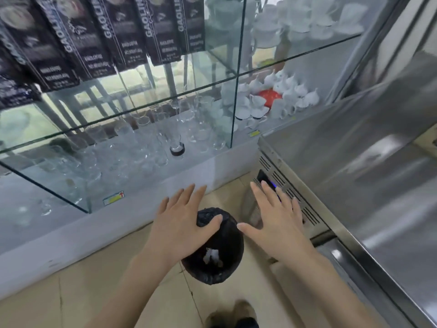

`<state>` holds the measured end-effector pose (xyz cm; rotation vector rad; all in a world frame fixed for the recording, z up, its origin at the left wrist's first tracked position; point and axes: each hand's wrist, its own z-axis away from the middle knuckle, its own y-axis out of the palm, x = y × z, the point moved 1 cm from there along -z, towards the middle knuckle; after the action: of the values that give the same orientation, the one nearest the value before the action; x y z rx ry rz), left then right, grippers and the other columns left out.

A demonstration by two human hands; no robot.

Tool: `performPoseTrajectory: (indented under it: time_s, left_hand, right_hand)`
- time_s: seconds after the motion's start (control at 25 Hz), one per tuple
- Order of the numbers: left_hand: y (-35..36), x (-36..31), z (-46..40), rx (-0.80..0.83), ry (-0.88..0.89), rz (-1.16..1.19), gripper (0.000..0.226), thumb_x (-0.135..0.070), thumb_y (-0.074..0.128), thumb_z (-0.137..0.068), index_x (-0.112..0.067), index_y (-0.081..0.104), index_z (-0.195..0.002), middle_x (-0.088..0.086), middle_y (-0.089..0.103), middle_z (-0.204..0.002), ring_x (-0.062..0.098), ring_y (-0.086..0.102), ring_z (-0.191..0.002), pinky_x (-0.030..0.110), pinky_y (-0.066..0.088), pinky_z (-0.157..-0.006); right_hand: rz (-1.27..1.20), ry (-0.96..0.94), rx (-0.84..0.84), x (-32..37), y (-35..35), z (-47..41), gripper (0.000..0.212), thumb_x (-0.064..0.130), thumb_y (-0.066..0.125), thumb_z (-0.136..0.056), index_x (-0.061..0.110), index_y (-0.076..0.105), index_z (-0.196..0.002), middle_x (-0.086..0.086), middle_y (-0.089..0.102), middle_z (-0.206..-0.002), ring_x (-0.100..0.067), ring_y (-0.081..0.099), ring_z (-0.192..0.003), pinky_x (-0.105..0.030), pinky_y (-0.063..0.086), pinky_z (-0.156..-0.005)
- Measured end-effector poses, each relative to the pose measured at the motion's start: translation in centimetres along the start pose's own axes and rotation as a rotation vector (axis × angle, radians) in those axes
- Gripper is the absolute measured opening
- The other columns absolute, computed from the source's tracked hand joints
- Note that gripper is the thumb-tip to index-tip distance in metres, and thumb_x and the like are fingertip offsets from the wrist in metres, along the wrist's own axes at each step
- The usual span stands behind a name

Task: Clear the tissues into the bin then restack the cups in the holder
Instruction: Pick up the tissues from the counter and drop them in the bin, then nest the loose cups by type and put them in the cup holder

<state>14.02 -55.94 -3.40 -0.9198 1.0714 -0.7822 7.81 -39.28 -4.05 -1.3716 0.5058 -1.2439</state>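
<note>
Tissues (pixel 211 254) are seen in the bin (pixel 227 237) at 6 o'clock beneath both released hands, left hand (pixel 186 221) nearer than right hand (pixel 275 216).

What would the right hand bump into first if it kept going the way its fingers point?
Probably the vented steel panel of the counter unit. The right hand, fingers straight, points up and away toward it. Depth is unclear from this single view, so the hand may be well above it.
</note>
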Motion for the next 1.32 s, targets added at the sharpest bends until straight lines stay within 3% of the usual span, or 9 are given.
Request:
performPoseTrajectory:
  time_s: [0.24,0.6,0.96,1.32]
  left_hand:
    - [-3.3,-5.1,0.0,0.004,0.150,-0.014,0.077,-0.067,0.028,-0.074,-0.034,0.011,-0.141,-0.005,0.011,-0.156,0.014,0.007,-0.144,0.039,0.002,-0.118]
    - [-4.9,-17.0,0.3,-0.086,0.438,-0.058,0.067,-0.053,0.044,-0.083,-0.029,0.019,-0.140,-0.001,0.021,-0.153,0.021,0.018,-0.141,0.040,0.013,-0.115]
    - [-0.8,-31.9,1.6,-0.061,0.644,-0.093,0.066,-0.054,0.042,-0.084,-0.029,0.019,-0.140,-0.001,0.023,-0.152,0.021,0.020,-0.140,0.041,0.014,-0.116]
    - [4.9,-44.7,1.6,-0.004,0.723,-0.058,0.064,-0.050,0.044,-0.085,-0.026,0.020,-0.140,-0.001,0.023,-0.152,0.021,0.022,-0.139,0.036,0.015,-0.114]
  right_hand:
    - [0.002,0.106,-0.140,-1.7,-5.1,3.4,0.081,0.053,0.049,-0.083,0.032,-0.001,-0.143,0.004,-0.003,-0.157,-0.024,-0.007,-0.144,-0.048,-0.003,-0.116]
    - [0.008,0.213,-0.336,-8.3,-11.7,10.2,0.077,0.051,0.049,-0.085,0.031,0.002,-0.143,0.002,0.001,-0.157,-0.023,-0.006,-0.144,-0.041,-0.003,-0.117]
    - [-0.009,0.362,-0.421,-20.3,-16.5,16.9,0.074,0.049,0.047,-0.087,0.030,0.003,-0.143,0.000,0.002,-0.157,-0.024,-0.003,-0.144,-0.042,0.000,-0.118]
    - [-0.021,0.420,-0.459,-31.8,-20.5,20.7,0.073,0.044,0.050,-0.087,0.026,0.007,-0.143,0.000,0.005,-0.157,-0.024,0.001,-0.144,-0.040,0.002,-0.118]
